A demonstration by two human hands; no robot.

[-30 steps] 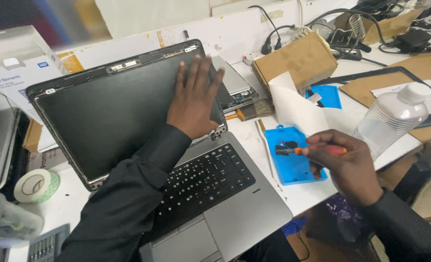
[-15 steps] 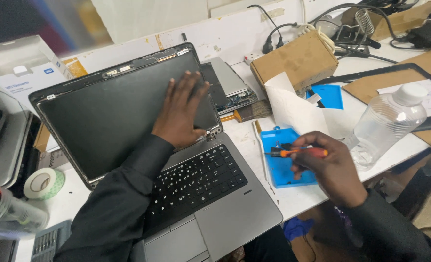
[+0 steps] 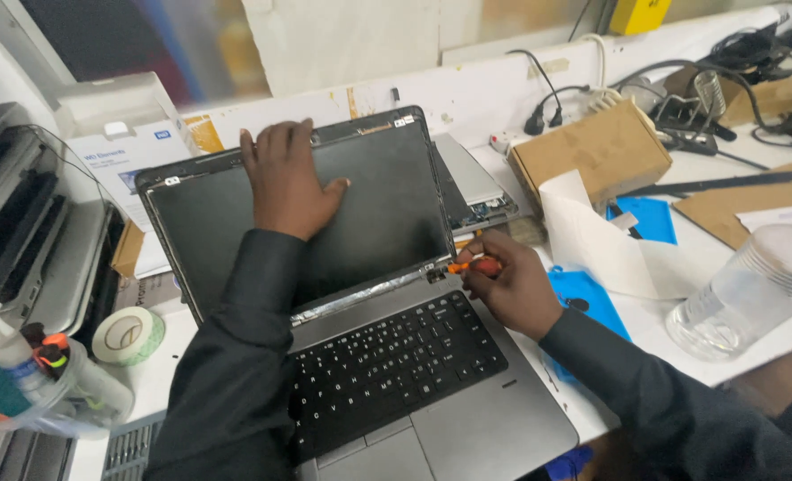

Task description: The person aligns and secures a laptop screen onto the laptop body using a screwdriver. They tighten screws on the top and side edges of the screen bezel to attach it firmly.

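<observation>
left hand [image 3: 287, 178] flat, fingers spread — right hand [image 3: 507, 283] curled (gripping).

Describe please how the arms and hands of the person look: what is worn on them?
Both arms wear long black sleeves of smooth fabric reaching the wrists, creased at the elbows. The left hand and right hand are bare: no gloves, and no rings, watch or markings can be seen.

Pretty clearly an electronics repair workshop: an opened laptop [image 3: 387, 356] is laid on a cluttered white worktop [image 3: 681, 178], more laptops are stacked at the left [image 3: 22, 223], and cables [image 3: 556, 98], cardboard boxes [image 3: 592, 147] and tape [image 3: 129, 336] are scattered around.
</observation>
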